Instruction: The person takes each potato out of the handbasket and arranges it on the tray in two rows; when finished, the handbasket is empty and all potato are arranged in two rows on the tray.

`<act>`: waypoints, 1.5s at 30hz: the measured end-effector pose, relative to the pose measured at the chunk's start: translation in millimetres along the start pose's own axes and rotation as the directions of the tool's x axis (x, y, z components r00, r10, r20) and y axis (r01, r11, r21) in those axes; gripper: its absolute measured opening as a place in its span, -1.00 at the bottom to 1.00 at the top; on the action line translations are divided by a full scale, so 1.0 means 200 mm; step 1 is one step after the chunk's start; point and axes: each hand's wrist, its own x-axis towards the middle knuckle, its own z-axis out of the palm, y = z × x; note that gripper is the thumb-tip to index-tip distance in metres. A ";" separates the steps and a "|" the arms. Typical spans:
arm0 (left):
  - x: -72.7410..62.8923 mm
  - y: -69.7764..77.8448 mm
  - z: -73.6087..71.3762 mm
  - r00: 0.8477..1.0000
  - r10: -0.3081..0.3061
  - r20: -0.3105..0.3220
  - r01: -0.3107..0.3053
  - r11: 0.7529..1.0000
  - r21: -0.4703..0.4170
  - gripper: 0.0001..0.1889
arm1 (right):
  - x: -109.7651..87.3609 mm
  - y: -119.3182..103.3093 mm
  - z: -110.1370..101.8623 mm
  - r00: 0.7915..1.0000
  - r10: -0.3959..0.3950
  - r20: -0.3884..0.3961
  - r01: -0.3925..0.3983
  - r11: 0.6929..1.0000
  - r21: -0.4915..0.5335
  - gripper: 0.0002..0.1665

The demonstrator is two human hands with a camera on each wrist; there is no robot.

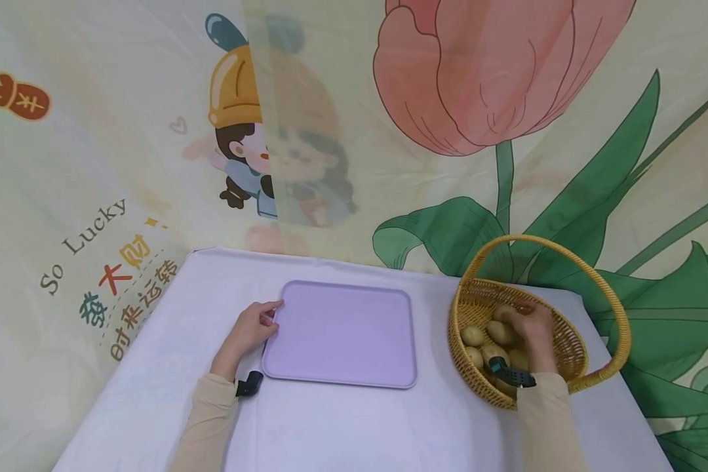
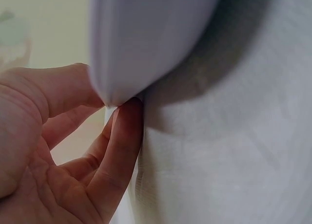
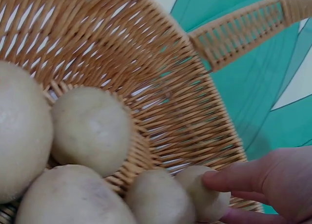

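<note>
On the table [image 1: 330, 426], a basket [image 1: 463, 367] sits right, presumably for easy reach, a purple tray [image 1: 342, 334] beside it; left hand [image 1: 252, 330] pinches the tray's rim (likely steadying it), right hand [image 1: 535, 326] grips a potato [image 3: 201, 200] inside the basket!

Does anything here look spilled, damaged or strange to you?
No spill or damage stands out: the visible potatoes are inside the basket. Only the cartoon figure on the backdrop looks odd: its right part faded, perhaps under overlapping cloth.
</note>
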 end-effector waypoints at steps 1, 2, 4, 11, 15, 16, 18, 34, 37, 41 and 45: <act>0.00 0.00 0.00 1.000 0.001 0.000 -0.001 1.000 -0.001 -0.46 | -0.01 -0.01 -0.01 1.000 -0.013 -0.002 0.013 1.000 0.010 -0.35; 0.00 0.00 0.00 1.000 0.001 -0.001 -0.001 1.000 -0.003 -0.46 | -0.02 -0.02 -0.02 1.000 -0.028 -0.005 0.028 1.000 0.013 -0.35; 0.00 -0.01 0.00 1.000 0.003 -0.003 -0.003 1.000 0.003 -0.45 | -0.04 -0.05 -0.04 0.999 -0.047 -0.013 0.047 0.999 0.022 -0.36; 0.01 -0.01 -0.01 1.000 0.015 -0.012 -0.015 1.000 0.022 -0.45 | -0.10 -0.15 -0.10 0.999 -0.039 0.024 0.036 0.995 0.090 -0.29; 0.00 -0.02 -0.01 1.000 0.002 -0.012 -0.002 1.000 0.027 -0.45 | -0.17 -0.19 -0.11 0.998 -0.051 0.041 0.047 0.994 0.100 -0.28; 0.00 -0.02 -0.01 1.000 -0.008 -0.012 0.008 1.000 0.026 -0.44 | -0.18 -0.20 -0.11 0.997 -0.069 0.045 0.064 0.993 0.101 -0.28; -0.01 -0.02 -0.01 1.000 -0.008 -0.009 0.009 1.000 0.027 -0.44 | -0.22 -0.21 -0.10 0.993 -0.108 0.050 0.102 0.989 0.105 -0.30; -0.02 0.00 -0.01 1.000 -0.014 -0.006 0.014 1.000 0.024 -0.44 | -0.35 -0.32 0.00 0.979 -0.176 0.101 0.157 0.973 0.169 -0.29; -0.01 0.00 -0.01 1.000 -0.006 -0.010 0.006 1.000 0.021 -0.44 | -0.36 -0.34 0.03 0.978 -0.190 0.088 0.173 0.970 0.170 -0.35; 0.00 -0.01 0.00 1.000 0.009 -0.013 -0.009 1.000 0.013 -0.45 | -0.36 -0.36 0.09 0.974 -0.202 0.100 0.180 0.964 0.195 -0.42; 0.00 -0.01 0.00 1.000 0.013 -0.012 -0.012 1.000 0.009 -0.45 | -0.36 -0.39 0.15 0.974 -0.196 0.111 0.171 0.964 0.202 -0.43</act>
